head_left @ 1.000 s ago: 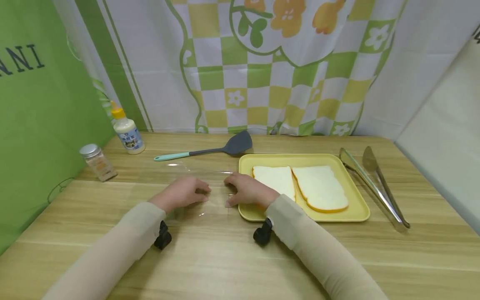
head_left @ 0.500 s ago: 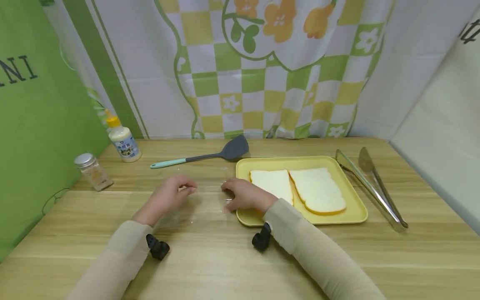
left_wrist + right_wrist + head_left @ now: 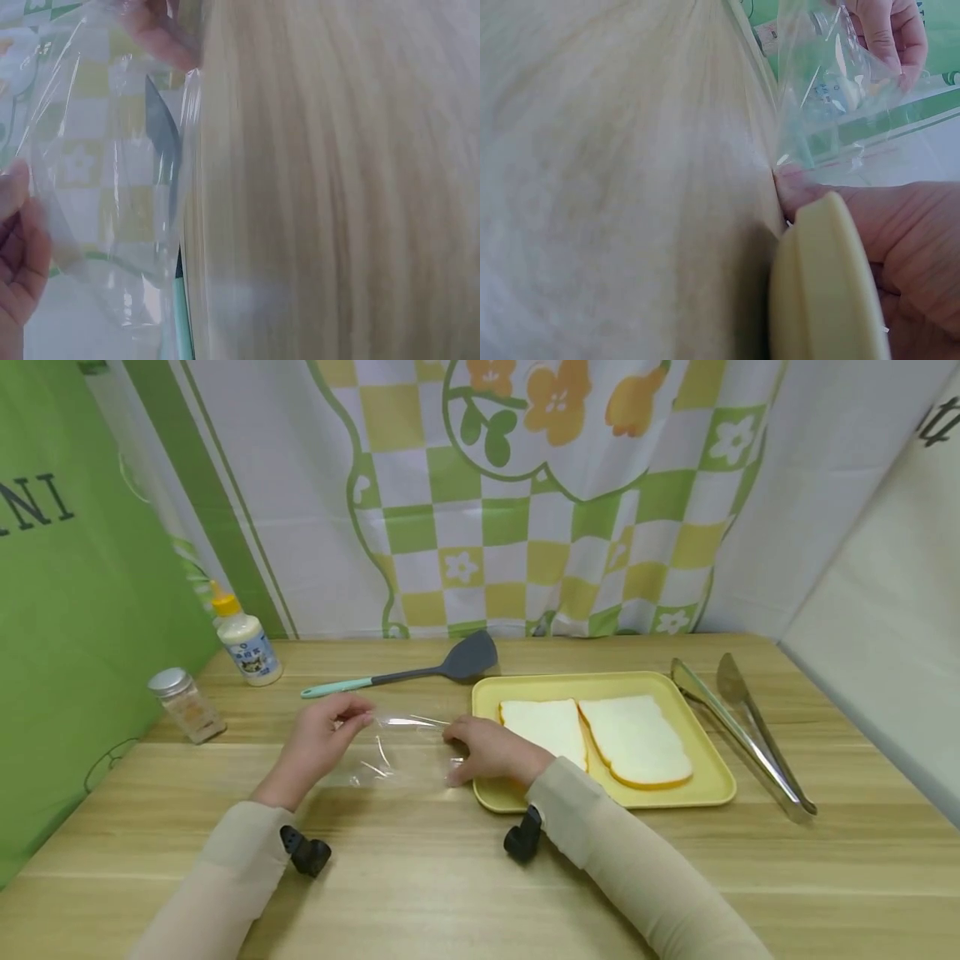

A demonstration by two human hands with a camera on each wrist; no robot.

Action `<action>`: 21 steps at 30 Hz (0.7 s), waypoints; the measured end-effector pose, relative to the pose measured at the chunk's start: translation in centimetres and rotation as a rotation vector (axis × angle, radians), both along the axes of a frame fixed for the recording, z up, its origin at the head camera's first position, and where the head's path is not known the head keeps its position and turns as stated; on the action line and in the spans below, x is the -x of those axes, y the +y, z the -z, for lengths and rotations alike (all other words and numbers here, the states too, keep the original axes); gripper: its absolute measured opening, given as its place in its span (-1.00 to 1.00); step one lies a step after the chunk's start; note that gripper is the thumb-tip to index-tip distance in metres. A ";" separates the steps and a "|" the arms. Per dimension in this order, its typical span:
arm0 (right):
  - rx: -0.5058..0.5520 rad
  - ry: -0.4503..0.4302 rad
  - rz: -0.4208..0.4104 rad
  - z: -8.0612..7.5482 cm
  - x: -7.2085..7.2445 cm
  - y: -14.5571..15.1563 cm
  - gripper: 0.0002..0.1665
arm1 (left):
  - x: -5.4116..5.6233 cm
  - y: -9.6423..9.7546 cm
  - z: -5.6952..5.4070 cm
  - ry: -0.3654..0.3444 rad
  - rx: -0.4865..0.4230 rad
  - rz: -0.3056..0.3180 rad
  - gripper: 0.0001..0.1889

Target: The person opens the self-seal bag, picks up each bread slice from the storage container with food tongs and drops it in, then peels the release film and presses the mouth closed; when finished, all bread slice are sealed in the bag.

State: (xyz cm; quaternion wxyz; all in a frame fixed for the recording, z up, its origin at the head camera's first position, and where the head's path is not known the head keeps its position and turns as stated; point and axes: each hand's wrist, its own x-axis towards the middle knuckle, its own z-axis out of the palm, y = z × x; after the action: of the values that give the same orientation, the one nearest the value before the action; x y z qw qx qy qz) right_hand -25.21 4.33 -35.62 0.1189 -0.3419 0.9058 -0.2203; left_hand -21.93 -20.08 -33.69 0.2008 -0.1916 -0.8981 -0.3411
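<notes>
A clear plastic bag (image 3: 405, 752) stretches between both hands over the wooden table, its film creased and shiny. My left hand (image 3: 318, 739) pinches its left side between thumb and fingers and holds it raised. In the left wrist view the lifted film (image 3: 112, 172) runs up towards the right hand's fingertips. My right hand (image 3: 498, 750) presses the bag's right end with thumb and fingers spread apart, at the left rim of the yellow tray (image 3: 600, 802). In the right wrist view its thumb sits at the film's edge, close beside the tray's rim.
Two bread slices (image 3: 636, 739) lie in the tray. Metal tongs (image 3: 742, 739) lie to its right. A spatula (image 3: 420, 672) lies behind the bag. A squeeze bottle (image 3: 251, 647) with a yellow cap and a silver-lidded jar (image 3: 187, 706) stand at the left.
The left hand has moved left and slightly up, and the film it pinches is now raised and drawn out. The right hand stays by the tray. The head view has shifted a little.
</notes>
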 end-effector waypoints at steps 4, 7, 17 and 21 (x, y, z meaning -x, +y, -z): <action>-0.006 0.002 0.003 0.0 0.0 0.0 -0.29 | -0.2 -0.3 0.0 0.049 -0.015 -0.029 -0.85; -0.009 0.006 -0.001 -0.1 0.0 0.0 -0.29 | -0.3 -0.5 0.1 0.064 -0.013 -0.045 -0.84; 0.009 0.012 -0.008 -0.1 -0.1 0.1 -0.33 | -0.1 0.3 0.5 -0.032 0.027 0.100 -0.90; 0.022 0.001 0.002 -0.1 -0.2 0.2 -0.29 | -0.3 0.7 0.5 -0.069 0.062 0.115 -0.92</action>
State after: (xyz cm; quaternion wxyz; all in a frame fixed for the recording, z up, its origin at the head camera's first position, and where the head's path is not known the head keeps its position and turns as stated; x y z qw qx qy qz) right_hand -25.05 4.48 -35.49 0.1143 -0.3425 0.9037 -0.2302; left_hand -21.68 -19.37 -34.18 0.1436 -0.2373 -0.9021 -0.3305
